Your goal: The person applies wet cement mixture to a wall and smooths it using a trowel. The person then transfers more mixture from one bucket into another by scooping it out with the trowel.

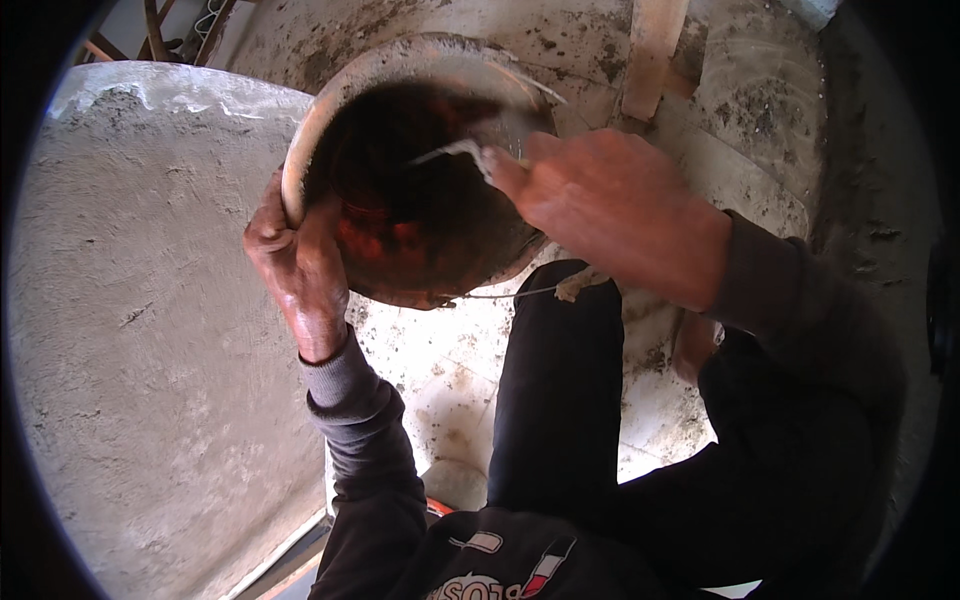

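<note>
A bucket (pixel 365 85) is tilted, with its mouth facing me. Its rim is coated in grey residue, and its inside is dark with a reddish glow. My left hand (pixel 300 260) grips the rim at the left side, some fingers outside and the others over the edge. In my right hand (pixel 610 205) is a trowel (pixel 462 148), held at the bucket's mouth; its bent metal neck and a thin pale edge show, while motion blurs the rest. The bucket's wire handle (pixel 495 295) hangs below the rim, with a small tan grip (pixel 580 284) on it.
A curved wall with grey plaster (pixel 150 270) stands at the left. Behind the bucket, the pale floor (pixel 740 140) is spotted with splashes, and a wooden board (pixel 655 55) stands there. My knee (pixel 565 290) is just below the bucket. Wooden legs (pixel 155 35) show at the far left.
</note>
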Action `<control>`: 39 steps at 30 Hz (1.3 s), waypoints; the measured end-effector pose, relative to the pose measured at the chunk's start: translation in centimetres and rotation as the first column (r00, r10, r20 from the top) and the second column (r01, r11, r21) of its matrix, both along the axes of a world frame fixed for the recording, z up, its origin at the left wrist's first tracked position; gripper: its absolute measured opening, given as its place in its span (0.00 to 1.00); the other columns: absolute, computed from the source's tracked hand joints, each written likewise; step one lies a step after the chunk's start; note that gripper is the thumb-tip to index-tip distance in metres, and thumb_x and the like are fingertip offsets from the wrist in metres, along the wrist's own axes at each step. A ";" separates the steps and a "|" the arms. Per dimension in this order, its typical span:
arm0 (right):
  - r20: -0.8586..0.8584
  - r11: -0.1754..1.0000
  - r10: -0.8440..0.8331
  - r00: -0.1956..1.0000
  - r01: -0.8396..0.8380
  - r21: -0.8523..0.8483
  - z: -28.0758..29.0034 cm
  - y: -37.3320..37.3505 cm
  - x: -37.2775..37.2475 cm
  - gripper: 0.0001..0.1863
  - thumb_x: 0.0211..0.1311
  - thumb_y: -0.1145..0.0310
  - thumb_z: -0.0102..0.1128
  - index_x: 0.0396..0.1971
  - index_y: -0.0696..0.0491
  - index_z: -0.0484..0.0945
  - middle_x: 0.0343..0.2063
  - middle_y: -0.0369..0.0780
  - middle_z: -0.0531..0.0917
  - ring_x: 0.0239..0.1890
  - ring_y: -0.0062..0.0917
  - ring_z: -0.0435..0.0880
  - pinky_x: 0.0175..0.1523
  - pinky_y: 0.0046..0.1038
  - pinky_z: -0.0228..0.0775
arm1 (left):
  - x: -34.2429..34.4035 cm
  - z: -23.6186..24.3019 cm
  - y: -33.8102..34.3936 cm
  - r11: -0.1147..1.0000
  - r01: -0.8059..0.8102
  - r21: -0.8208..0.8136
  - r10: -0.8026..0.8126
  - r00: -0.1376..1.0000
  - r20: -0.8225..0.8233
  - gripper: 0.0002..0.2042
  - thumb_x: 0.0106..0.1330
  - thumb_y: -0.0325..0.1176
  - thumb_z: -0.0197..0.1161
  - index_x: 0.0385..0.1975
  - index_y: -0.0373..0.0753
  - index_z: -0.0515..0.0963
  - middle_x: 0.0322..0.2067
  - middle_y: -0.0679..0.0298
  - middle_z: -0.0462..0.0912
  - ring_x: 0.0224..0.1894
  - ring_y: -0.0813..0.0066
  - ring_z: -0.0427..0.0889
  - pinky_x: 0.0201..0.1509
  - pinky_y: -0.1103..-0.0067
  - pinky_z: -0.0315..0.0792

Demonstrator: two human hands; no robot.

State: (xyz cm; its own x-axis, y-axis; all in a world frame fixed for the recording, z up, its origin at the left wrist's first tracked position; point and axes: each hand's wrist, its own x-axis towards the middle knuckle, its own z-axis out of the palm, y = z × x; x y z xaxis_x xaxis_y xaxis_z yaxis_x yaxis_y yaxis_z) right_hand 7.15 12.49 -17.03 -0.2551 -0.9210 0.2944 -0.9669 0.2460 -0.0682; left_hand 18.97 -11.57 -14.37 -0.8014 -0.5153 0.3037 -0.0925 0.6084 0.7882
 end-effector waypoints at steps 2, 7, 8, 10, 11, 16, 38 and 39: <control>0.022 1.000 -0.006 1.000 0.006 0.000 -0.5 -0.2 0.7 0.09 0.53 0.73 0.59 0.33 0.60 0.81 0.23 0.42 0.81 0.32 0.30 0.85 0.36 0.32 0.78 | -0.1 -0.2 0.5 0.999 0.013 0.034 -0.012 1.000 -0.025 0.18 0.56 0.23 0.57 0.47 0.28 0.78 0.39 0.63 0.84 0.41 0.77 0.80 0.48 0.81 0.72; 0.102 0.990 0.039 0.994 -0.052 0.131 -0.3 0.2 1.9 0.07 0.57 0.72 0.58 0.33 0.60 0.80 0.23 0.41 0.81 0.30 0.29 0.85 0.35 0.32 0.77 | 0.0 0.4 0.9 1.000 -0.008 0.011 0.008 1.000 0.002 0.17 0.56 0.22 0.56 0.46 0.28 0.79 0.38 0.63 0.84 0.40 0.78 0.79 0.48 0.81 0.72; 0.071 0.989 0.054 0.996 -0.063 0.132 0.1 0.3 1.2 0.11 0.58 0.73 0.57 0.39 0.61 0.78 0.23 0.41 0.80 0.29 0.30 0.84 0.33 0.31 0.77 | 0.0 0.5 1.0 1.000 -0.013 -0.005 0.013 1.000 0.002 0.17 0.56 0.22 0.56 0.46 0.28 0.79 0.38 0.63 0.84 0.40 0.78 0.79 0.48 0.81 0.72; 0.021 0.989 0.081 0.997 -0.083 0.124 1.3 0.0 -0.5 0.20 0.59 0.73 0.55 0.52 0.63 0.72 0.24 0.41 0.77 0.27 0.31 0.83 0.29 0.30 0.75 | 0.1 0.5 0.7 1.000 -0.018 0.007 0.018 1.000 0.003 0.17 0.56 0.22 0.56 0.46 0.28 0.79 0.38 0.63 0.84 0.40 0.78 0.79 0.48 0.81 0.72; -0.004 0.996 0.060 0.998 -0.060 0.058 1.1 -0.3 -0.3 0.14 0.58 0.73 0.56 0.44 0.60 0.75 0.24 0.40 0.79 0.29 0.30 0.84 0.31 0.30 0.76 | 0.2 0.5 0.5 1.000 -0.021 0.013 0.021 1.000 0.003 0.17 0.56 0.22 0.57 0.46 0.28 0.79 0.38 0.63 0.84 0.40 0.77 0.79 0.48 0.81 0.72; 0.015 0.995 0.083 0.996 -0.084 0.050 -0.5 -0.2 0.2 0.04 0.55 0.73 0.58 0.27 0.53 0.82 0.24 0.38 0.82 0.33 0.28 0.85 0.35 0.30 0.79 | 0.1 -0.1 0.4 1.000 0.005 -0.007 -0.005 1.000 -0.019 0.18 0.55 0.22 0.57 0.47 0.28 0.78 0.39 0.62 0.84 0.41 0.76 0.79 0.49 0.80 0.72; 0.166 0.993 0.025 0.986 -0.044 0.110 -1.1 0.0 0.5 0.06 0.58 0.74 0.55 0.27 0.59 0.80 0.24 0.43 0.82 0.32 0.34 0.86 0.32 0.33 0.79 | 0.3 0.3 0.4 0.997 -0.002 0.076 0.000 1.000 0.017 0.17 0.57 0.25 0.60 0.48 0.29 0.79 0.40 0.63 0.84 0.42 0.77 0.79 0.50 0.80 0.72; 0.191 0.995 0.010 0.982 -0.028 0.093 -1.1 0.1 0.2 0.06 0.58 0.74 0.55 0.27 0.58 0.80 0.25 0.44 0.82 0.31 0.34 0.86 0.32 0.33 0.79 | 0.3 0.4 0.6 0.998 -0.014 0.064 0.013 1.000 0.022 0.17 0.57 0.25 0.60 0.48 0.29 0.79 0.40 0.63 0.84 0.42 0.77 0.79 0.50 0.80 0.72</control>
State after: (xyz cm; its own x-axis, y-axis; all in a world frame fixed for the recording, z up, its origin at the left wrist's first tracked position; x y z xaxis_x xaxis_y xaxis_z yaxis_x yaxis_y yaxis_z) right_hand 7.37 12.62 -18.17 -0.2801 -0.9477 0.1533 -0.9430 0.2417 -0.2286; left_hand 19.25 -10.94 -14.01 -0.8005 -0.5438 0.2518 -0.1180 0.5550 0.8235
